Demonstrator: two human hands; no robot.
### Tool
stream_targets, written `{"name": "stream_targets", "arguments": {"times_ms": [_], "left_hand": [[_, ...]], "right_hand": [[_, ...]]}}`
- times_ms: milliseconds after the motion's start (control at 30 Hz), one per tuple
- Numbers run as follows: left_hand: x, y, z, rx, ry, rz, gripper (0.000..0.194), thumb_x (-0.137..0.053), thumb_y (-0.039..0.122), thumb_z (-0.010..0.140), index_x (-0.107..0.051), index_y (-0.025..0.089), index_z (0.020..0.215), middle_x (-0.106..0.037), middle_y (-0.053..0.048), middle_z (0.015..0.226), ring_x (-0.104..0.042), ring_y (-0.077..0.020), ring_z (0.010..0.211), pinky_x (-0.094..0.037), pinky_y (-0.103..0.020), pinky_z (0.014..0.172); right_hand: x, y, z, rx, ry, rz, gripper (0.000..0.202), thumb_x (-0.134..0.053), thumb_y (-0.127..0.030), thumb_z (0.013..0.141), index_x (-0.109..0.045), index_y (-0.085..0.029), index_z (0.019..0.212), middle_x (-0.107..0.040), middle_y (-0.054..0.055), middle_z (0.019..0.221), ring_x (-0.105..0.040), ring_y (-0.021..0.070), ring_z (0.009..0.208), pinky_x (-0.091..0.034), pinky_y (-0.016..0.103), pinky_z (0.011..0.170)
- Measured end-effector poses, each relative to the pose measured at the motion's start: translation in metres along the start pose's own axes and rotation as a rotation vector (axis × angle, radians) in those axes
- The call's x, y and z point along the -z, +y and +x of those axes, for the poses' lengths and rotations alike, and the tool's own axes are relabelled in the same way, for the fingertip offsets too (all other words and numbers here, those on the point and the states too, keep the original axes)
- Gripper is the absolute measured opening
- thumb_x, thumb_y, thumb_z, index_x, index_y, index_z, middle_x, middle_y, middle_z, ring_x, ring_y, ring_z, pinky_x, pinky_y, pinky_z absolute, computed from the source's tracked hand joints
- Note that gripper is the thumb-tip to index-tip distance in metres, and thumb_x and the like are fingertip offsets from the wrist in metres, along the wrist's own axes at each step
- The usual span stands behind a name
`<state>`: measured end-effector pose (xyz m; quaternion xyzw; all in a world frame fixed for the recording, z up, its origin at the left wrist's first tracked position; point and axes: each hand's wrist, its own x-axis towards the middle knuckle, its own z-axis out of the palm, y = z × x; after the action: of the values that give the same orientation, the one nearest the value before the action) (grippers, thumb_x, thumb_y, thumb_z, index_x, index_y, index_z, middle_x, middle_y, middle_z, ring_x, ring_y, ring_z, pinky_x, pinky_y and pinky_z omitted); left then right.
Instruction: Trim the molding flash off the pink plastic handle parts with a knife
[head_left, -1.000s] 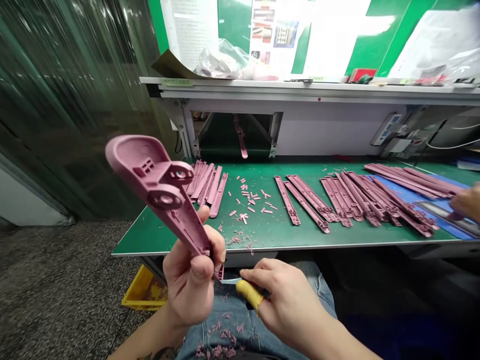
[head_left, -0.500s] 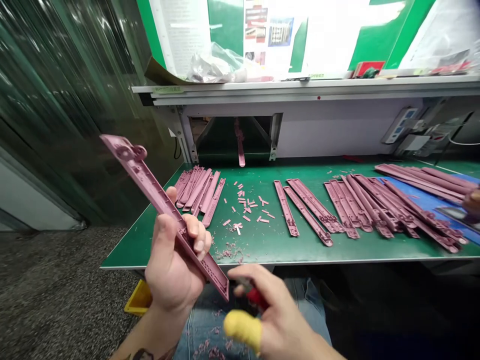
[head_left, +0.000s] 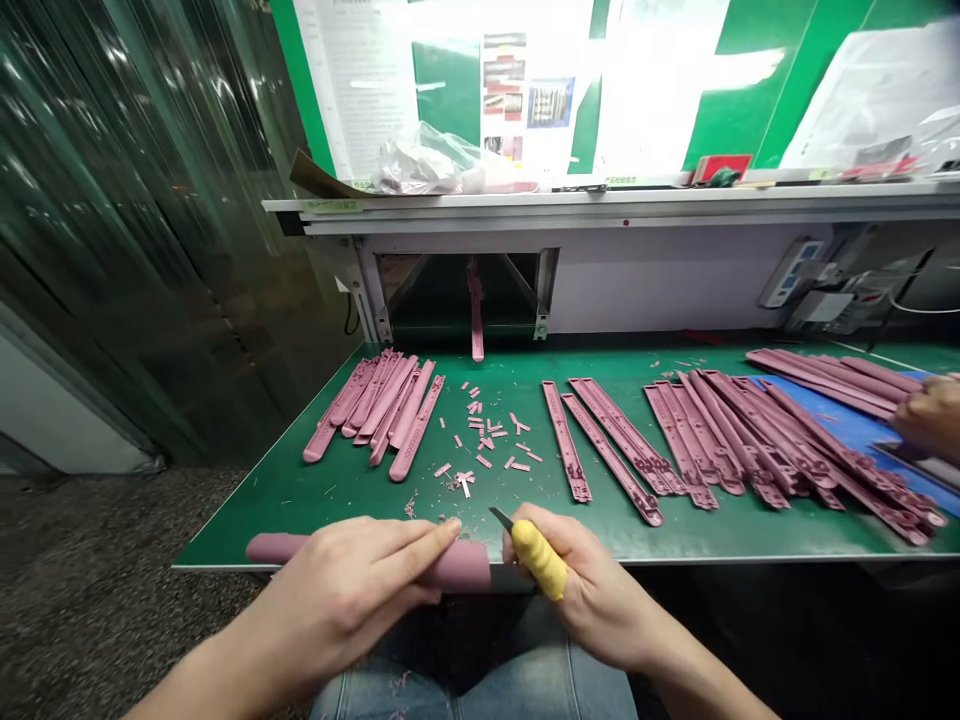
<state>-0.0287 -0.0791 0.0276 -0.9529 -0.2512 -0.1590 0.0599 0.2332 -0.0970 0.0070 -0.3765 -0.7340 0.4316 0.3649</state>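
Observation:
A long pink plastic strip (head_left: 459, 567) lies sideways along the table's front edge, its smooth side up. My left hand (head_left: 367, 575) is wrapped over it from above. Just right of the strip's end, my right hand (head_left: 559, 575) is closed on a small knife, whose dark blade (head_left: 501, 518) points up and left. Yellow tape (head_left: 540, 560) covers my right thumb. Small pink offcuts (head_left: 480, 430) are scattered on the green table beyond my hands.
A pile of pink strips (head_left: 382, 405) lies left, more strips (head_left: 615, 430) right of centre. Another strip (head_left: 477, 310) rests on a chute. At the far right, another person's hand (head_left: 930, 420) is over a blue mat (head_left: 840, 405). A shelf edge (head_left: 525, 212) crosses above.
The strip has gone from raised and slanted to level at the table edge, smooth side up. My right hand has moved up, with a blade now showing. The view has shifted slightly.

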Motion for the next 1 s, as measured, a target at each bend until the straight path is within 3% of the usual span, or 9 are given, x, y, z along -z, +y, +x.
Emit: {"name": "stream_targets", "arguments": {"times_ms": [100, 167, 267, 367, 533, 733, 833, 1000], "left_hand": [[0.014, -0.012, 0.001, -0.019, -0.094, 0.131, 0.051, -0.043, 0.010, 0.090, -0.039, 0.024, 0.139, -0.059, -0.008, 0.130, -0.055, -0.0238, 0.116, -0.050, -0.041, 0.092], [0.023, -0.019, 0.004, -0.091, -0.135, 0.220, 0.052, -0.040, 0.007, 0.090, -0.041, 0.026, 0.138, -0.054, -0.005, 0.136, -0.046, -0.0276, 0.126, -0.042, -0.049, 0.100], [0.034, -0.021, 0.011, -0.175, -0.212, 0.294, 0.051, -0.040, 0.010, 0.091, -0.041, 0.028, 0.139, -0.051, -0.001, 0.140, -0.037, -0.0291, 0.133, -0.031, -0.054, 0.108], [0.041, -0.017, 0.017, -0.190, -0.248, 0.321, 0.054, -0.039, 0.007, 0.090, -0.040, 0.029, 0.139, -0.052, 0.000, 0.139, -0.036, -0.0285, 0.134, -0.023, -0.054, 0.112], [0.044, -0.008, 0.015, -0.133, -0.079, 0.243, 0.046, -0.034, 0.005, 0.091, -0.049, 0.024, 0.130, -0.062, -0.001, 0.125, -0.046, -0.0244, 0.124, -0.028, -0.046, 0.108], [0.026, -0.006, 0.001, -0.073, 0.017, 0.079, 0.046, -0.045, 0.007, 0.087, -0.046, 0.016, 0.133, -0.067, -0.009, 0.113, -0.062, -0.0196, 0.097, -0.051, -0.032, 0.080], [0.014, 0.003, -0.005, 0.017, 0.118, -0.103, 0.051, -0.053, 0.009, 0.084, -0.044, 0.015, 0.134, -0.066, -0.009, 0.115, -0.065, -0.0175, 0.096, -0.053, -0.027, 0.081], [0.005, 0.023, -0.006, 0.198, 0.144, -0.172, 0.054, -0.058, 0.018, 0.083, -0.043, 0.023, 0.134, -0.068, -0.002, 0.117, -0.068, -0.0152, 0.096, -0.053, -0.017, 0.084]], "right_hand": [[-0.003, 0.004, 0.000, 0.134, 0.023, -0.296, 0.026, -0.035, -0.035, 0.100, -0.057, -0.021, 0.095, -0.057, -0.001, 0.079, -0.049, 0.0108, 0.068, -0.036, 0.022, 0.063], [-0.009, 0.007, 0.003, 0.259, 0.023, -0.463, 0.028, -0.038, -0.040, 0.098, -0.057, -0.021, 0.105, -0.060, 0.000, 0.079, -0.050, 0.0121, 0.066, -0.034, 0.023, 0.060], [-0.020, 0.012, 0.014, 0.415, 0.140, -0.733, 0.044, -0.047, -0.059, 0.088, -0.061, -0.018, 0.092, -0.056, 0.001, 0.067, -0.046, 0.0137, 0.058, -0.025, 0.026, 0.051], [-0.026, 0.014, 0.024, 0.469, 0.205, -0.901, 0.038, -0.052, -0.052, 0.089, -0.058, -0.018, 0.073, -0.051, 0.000, 0.060, -0.040, 0.0131, 0.054, -0.019, 0.027, 0.049], [-0.024, 0.011, 0.025, 0.545, 0.200, -0.931, 0.029, -0.050, -0.028, 0.093, -0.052, -0.018, 0.066, -0.046, -0.002, 0.058, -0.032, 0.0125, 0.052, -0.017, 0.028, 0.050], [-0.023, 0.008, 0.022, 0.586, 0.270, -0.891, 0.038, -0.039, -0.025, 0.098, -0.049, -0.017, 0.062, -0.042, -0.001, 0.056, -0.028, 0.0123, 0.051, -0.017, 0.027, 0.050], [-0.024, 0.007, 0.022, 0.567, 0.301, -0.878, 0.040, -0.036, -0.026, 0.099, -0.050, -0.016, 0.062, -0.042, -0.001, 0.056, -0.030, 0.0126, 0.052, -0.018, 0.028, 0.050], [-0.026, 0.005, 0.020, 0.539, 0.297, -0.870, 0.047, -0.029, -0.028, 0.100, -0.051, -0.016, 0.060, -0.042, 0.001, 0.055, -0.031, 0.0133, 0.052, -0.019, 0.028, 0.051]]}}
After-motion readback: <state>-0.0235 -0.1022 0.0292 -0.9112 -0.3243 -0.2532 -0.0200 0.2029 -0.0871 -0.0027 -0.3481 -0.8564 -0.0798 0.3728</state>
